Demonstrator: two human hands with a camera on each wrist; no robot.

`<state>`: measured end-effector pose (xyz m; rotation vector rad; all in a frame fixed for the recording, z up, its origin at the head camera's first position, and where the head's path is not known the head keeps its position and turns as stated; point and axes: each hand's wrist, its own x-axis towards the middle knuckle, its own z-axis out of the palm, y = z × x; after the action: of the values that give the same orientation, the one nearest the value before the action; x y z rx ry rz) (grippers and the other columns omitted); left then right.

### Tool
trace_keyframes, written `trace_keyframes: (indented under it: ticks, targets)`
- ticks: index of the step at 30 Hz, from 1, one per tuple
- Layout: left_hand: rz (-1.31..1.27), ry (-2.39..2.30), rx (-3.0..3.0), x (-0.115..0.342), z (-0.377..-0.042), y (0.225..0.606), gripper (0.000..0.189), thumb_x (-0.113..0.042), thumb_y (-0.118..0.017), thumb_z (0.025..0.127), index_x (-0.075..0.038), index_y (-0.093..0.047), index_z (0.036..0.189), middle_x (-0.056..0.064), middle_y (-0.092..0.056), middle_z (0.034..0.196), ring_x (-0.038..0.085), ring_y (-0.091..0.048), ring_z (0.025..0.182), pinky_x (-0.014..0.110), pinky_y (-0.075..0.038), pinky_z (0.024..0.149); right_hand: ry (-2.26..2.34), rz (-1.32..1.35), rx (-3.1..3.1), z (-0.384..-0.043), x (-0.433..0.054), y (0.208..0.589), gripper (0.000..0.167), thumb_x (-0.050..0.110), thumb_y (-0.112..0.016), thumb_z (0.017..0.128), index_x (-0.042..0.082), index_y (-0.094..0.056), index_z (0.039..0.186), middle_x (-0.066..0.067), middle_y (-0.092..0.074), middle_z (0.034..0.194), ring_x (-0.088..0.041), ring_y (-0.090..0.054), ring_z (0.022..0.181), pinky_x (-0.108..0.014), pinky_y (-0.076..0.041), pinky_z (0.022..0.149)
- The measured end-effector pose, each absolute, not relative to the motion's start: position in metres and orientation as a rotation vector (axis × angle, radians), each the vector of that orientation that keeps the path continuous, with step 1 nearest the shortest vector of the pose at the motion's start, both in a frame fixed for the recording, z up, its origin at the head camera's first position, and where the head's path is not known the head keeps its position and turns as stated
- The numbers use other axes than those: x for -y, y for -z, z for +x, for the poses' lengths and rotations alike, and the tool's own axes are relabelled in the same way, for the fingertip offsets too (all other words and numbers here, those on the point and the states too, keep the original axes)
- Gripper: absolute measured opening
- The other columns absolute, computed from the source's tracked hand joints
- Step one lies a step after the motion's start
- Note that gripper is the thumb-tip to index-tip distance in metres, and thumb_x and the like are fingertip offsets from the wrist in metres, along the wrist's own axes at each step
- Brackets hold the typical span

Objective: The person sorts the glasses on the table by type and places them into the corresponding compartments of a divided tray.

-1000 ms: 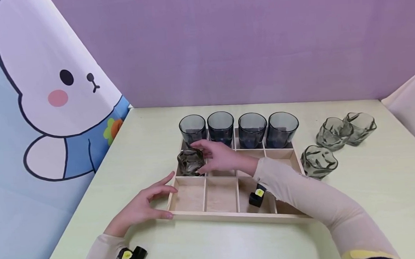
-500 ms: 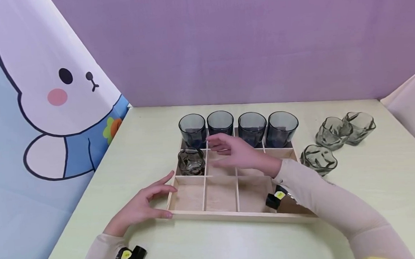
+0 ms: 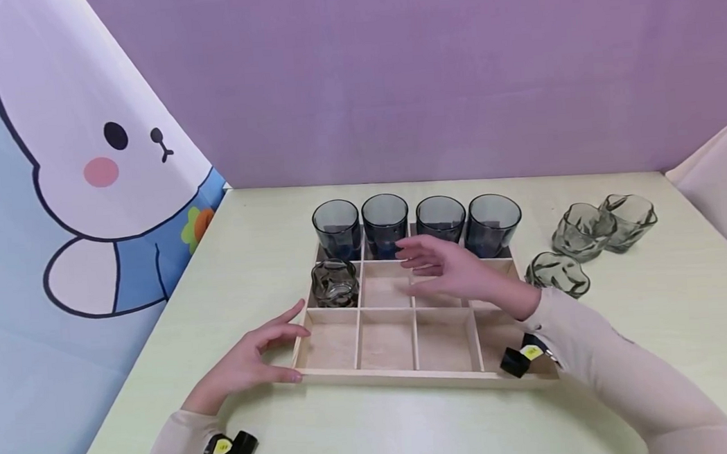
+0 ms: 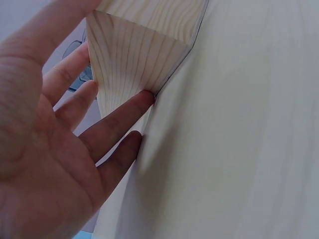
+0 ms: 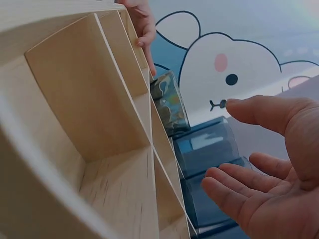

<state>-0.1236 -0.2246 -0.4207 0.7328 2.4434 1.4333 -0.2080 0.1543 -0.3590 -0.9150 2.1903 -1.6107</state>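
Note:
A wooden compartment tray [image 3: 410,377] lies on the table. My left hand [image 3: 247,366] rests at its front left corner, fingertips touching the wood in the left wrist view, fingers [image 4: 117,122] mostly straight. A smoky wavy glass [image 3: 334,284] stands upright in the leftmost compartment of the middle row. Several dark blue-grey tumblers [image 3: 384,219] fill the back row. Above the middle row hovers my right hand [image 3: 450,267], holding nothing, thumb and fingers apart. In the right wrist view, its palm [image 5: 279,199] faces the tumblers, and the wavy glass [image 5: 170,102] shows beyond the dividers.
Three wavy grey-green glasses stand on the table right of the tray: one near its edge [image 3: 556,273], two farther back [image 3: 579,231] [image 3: 630,221] close together. A purple backdrop [image 3: 423,77] rises behind the table, with a cartoon-printed cloth [image 3: 106,201] at the left.
My right hand has let go of the wavy glass in the middle row's left compartment and moved right, above the tray. The left hand has stayed at the tray's corner.

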Motion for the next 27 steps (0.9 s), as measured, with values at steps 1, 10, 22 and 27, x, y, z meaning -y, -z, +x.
trace_keyframes:
  ticks: [1, 10, 22, 27]
  targets:
    - [0.725, -1.433, -2.444, 0.224, -0.124, 0.42, 0.055, -0.017, -0.089, 0.073, -0.007, -0.067, 0.123, 0.015, -0.027, 0.161, 0.041, -0.041, 0.137, 0.02, -0.038, 0.104, 1.615, -0.914, -2.185, -0.208, -0.158, 0.359, 0.07, -0.007, -0.075, 0.083, -0.011, -0.04, 0.143, -0.032, -0.051, 0.138, -0.043, -0.054, 0.123, -0.046, -0.047, 0.102]
    - [0.708, -1.441, -2.431, 0.224, -0.123, 0.42, 0.057, -0.018, -0.089, 0.073, -0.007, -0.066, 0.123, 0.013, -0.026, 0.162, 0.035, -0.043, 0.136, 0.02, -0.038, 0.105, 1.617, -0.849, -2.19, -0.201, -0.188, 0.358, 0.071, -0.012, -0.074, 0.08, -0.01, -0.041, 0.142, -0.031, -0.051, 0.138, -0.045, -0.052, 0.124, -0.041, -0.047, 0.102]
    - [0.723, -1.474, -2.403, 0.223, -0.123, 0.42, 0.055, -0.015, -0.088, 0.074, -0.004, -0.066, 0.123, 0.015, -0.026, 0.161, 0.034, -0.044, 0.136, 0.02, -0.038, 0.104, 1.593, -0.922, -2.249, -0.19, -0.232, 0.358, 0.071, -0.011, -0.076, 0.079, -0.015, -0.04, 0.139, -0.034, -0.053, 0.132, -0.034, -0.057, 0.119, -0.024, -0.047, 0.098]
    - [0.719, -1.473, -2.398, 0.224, -0.123, 0.421, 0.056, -0.015, -0.089, 0.074, -0.004, -0.066, 0.123, 0.014, -0.025, 0.162, 0.039, -0.041, 0.137, 0.021, -0.038, 0.105, 1.618, -0.946, -2.245, -0.187, -0.25, 0.361, 0.069, -0.01, -0.076, 0.08, -0.014, -0.04, 0.139, -0.03, -0.054, 0.131, -0.019, -0.06, 0.116, -0.024, -0.049, 0.096]
